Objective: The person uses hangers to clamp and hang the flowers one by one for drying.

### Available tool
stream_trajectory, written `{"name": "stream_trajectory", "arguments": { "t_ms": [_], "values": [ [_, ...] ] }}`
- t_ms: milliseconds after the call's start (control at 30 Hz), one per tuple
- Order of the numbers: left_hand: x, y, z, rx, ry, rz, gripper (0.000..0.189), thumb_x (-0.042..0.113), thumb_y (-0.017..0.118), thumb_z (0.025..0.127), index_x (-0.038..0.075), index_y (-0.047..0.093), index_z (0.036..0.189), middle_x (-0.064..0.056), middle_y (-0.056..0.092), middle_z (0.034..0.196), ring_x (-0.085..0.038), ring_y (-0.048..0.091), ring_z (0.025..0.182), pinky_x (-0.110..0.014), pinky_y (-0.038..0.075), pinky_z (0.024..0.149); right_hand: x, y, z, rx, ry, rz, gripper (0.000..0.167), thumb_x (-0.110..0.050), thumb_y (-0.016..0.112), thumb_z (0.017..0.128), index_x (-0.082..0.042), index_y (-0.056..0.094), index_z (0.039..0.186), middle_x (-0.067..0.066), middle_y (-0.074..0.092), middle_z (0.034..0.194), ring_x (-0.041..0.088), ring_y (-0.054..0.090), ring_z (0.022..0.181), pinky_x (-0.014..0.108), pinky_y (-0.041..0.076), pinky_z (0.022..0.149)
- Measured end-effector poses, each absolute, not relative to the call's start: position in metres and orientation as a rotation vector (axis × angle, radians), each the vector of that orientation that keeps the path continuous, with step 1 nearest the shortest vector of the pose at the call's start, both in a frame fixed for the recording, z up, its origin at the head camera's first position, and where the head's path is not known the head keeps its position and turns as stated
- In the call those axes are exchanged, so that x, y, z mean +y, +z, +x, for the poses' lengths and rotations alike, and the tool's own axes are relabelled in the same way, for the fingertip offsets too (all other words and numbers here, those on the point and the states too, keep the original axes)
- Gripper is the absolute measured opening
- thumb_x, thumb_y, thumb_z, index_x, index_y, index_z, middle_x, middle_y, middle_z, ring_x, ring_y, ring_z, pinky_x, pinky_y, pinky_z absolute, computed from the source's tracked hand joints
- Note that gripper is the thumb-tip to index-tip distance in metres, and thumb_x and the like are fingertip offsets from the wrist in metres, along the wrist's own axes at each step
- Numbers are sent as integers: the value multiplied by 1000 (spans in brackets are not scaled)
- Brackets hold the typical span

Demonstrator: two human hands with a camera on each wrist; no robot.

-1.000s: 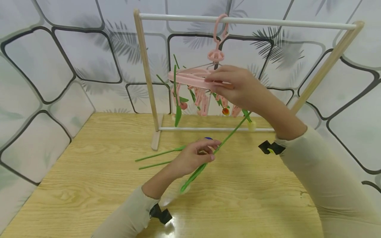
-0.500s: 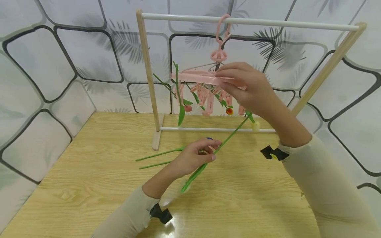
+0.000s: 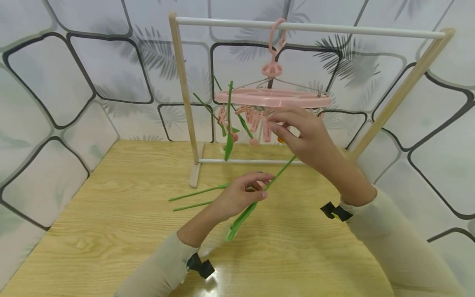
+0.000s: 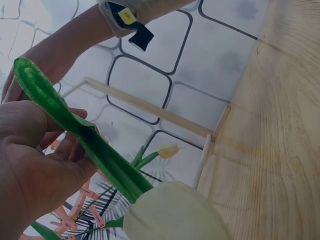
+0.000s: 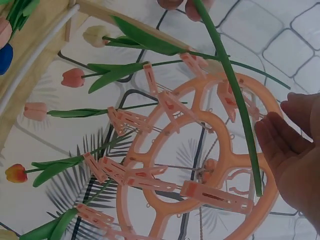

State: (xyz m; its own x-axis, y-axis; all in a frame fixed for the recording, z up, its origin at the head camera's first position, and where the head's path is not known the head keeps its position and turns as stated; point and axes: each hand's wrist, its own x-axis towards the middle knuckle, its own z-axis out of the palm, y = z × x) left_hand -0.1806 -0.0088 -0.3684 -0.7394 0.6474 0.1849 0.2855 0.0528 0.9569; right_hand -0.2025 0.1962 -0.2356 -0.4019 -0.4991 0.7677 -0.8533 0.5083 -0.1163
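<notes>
My left hand [image 3: 243,196] pinches the green stem of an artificial cream tulip [image 4: 175,215], its bloom pointing down toward the table and its stem [image 5: 240,115] slanting up. Above, a round pink clip hanger [image 3: 272,99] hangs by its hook. My right hand [image 3: 304,132] is below the ring's front edge, fingertips right beside a hanging pink clothespin [image 3: 267,131]. In the right wrist view, the right fingers [image 5: 280,135] are apart, near a clothespin [image 5: 227,100] behind the stem. Other tulips hang from clips bloom down, including a red-and-yellow one [image 5: 16,173] and a pink one [image 5: 73,78].
A wooden stand [image 3: 181,86] with a white top rail [image 3: 334,28] carries the hanger; its lower bar [image 3: 211,161] runs close over the wooden table [image 3: 111,239]. Loose stems [image 3: 196,192] lie left of my left hand. A patterned wall [image 3: 122,74] stands behind.
My right hand has let go of the hanger's ring and moved down to the clips below it. The ring has turned and now hangs more level. My left hand stays put with the tulip.
</notes>
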Motion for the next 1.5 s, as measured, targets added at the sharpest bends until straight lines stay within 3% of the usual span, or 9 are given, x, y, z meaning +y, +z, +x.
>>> {"name": "stream_trajectory", "arguments": {
  "t_ms": [233,400,533,667,833,967,1133,1233,1500],
  "values": [
    [-7,-369,-181,2058,1743,941,42,10,62,100,15,58,142,-8,60,131,-18,60,103,-30,55,81,198,-249,-205,-2263,731,914,24,-10,68,97,-3,72,120,13,66,130,28,60,121,42,52,85],
    [-6,-373,-183,2060,1740,935,42,12,63,100,17,58,142,-8,60,131,-18,60,103,-30,55,81,198,-251,-211,-2338,831,878,20,-10,62,101,-5,73,117,13,67,131,28,60,127,43,53,85],
    [-6,-374,-184,2054,1737,923,42,12,62,101,17,57,143,-7,60,132,-18,60,105,-30,55,81,197,-252,-212,-2345,858,866,20,-9,58,103,-5,74,114,11,69,127,24,64,119,35,50,81],
    [-6,-374,-184,2051,1736,900,42,10,61,101,18,57,143,-6,61,132,-18,60,106,-30,55,80,197,-253,-213,-2314,838,866,18,-8,59,102,-5,73,112,9,68,126,18,65,96,29,50,77],
    [-6,-372,-182,2046,1736,889,41,12,61,101,18,58,142,-5,62,131,-18,60,106,-30,55,82,196,-255,-212,-2266,887,863,18,-4,62,100,-1,71,115,11,67,121,21,64,107,32,56,89],
    [-6,-372,-182,2051,1733,902,40,14,62,101,18,58,141,-4,63,130,-18,61,108,-30,55,85,197,-256,-210,-2281,996,844,26,-2,62,99,1,65,125,13,64,125,25,64,118,27,54,97],
    [-6,-374,-184,2050,1741,910,40,15,61,102,18,58,141,-5,65,129,-18,61,110,-30,55,87,196,-255,-209,-2296,918,840,25,-5,64,99,-1,69,123,12,69,121,22,69,103,20,55,88],
    [-6,-374,-184,2050,1742,915,39,15,61,102,18,58,141,-5,65,129,-18,61,110,-30,55,87,196,-254,-207,-2304,833,843,20,-6,64,99,-2,73,116,10,72,117,19,68,95,25,56,83],
    [-12,-369,-186,2037,1751,891,40,14,60,102,16,57,142,-6,64,127,-19,60,107,-37,56,87,197,-245,-202,-2351,832,868,16,-5,66,97,-3,75,111,11,70,120,23,67,108,35,58,88]
  ]
}}
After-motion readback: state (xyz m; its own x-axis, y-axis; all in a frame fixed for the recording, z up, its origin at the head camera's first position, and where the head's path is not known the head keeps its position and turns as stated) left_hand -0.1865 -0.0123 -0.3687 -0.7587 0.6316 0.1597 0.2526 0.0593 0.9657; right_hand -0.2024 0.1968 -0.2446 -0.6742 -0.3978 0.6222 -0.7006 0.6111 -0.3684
